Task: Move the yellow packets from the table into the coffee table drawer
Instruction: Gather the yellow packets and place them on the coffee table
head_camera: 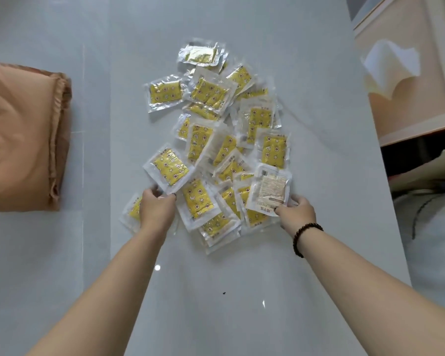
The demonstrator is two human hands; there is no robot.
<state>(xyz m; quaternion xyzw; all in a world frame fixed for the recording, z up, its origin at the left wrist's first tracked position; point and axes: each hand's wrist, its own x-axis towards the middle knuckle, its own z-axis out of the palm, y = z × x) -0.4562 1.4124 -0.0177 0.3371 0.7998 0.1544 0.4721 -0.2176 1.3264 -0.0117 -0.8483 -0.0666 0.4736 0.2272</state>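
Several yellow packets (211, 98) in clear wrappers lie in a loose heap on the white table (306, 124). My left hand (156, 209) pinches the near corner of one yellow packet (170, 168) at the heap's left side. Another packet (133, 211) lies partly under that hand. My right hand (297, 211) grips the near edge of a packet turned label side up (270, 187) at the heap's right side. A dark bead bracelet (305, 236) circles my right wrist. No drawer is in view.
A folded tan cloth (21, 134) lies off the table's left edge. At the right stands a pale cabinet with an open shelf (406, 98). A small dark speck (224, 293) sits on the near tabletop.
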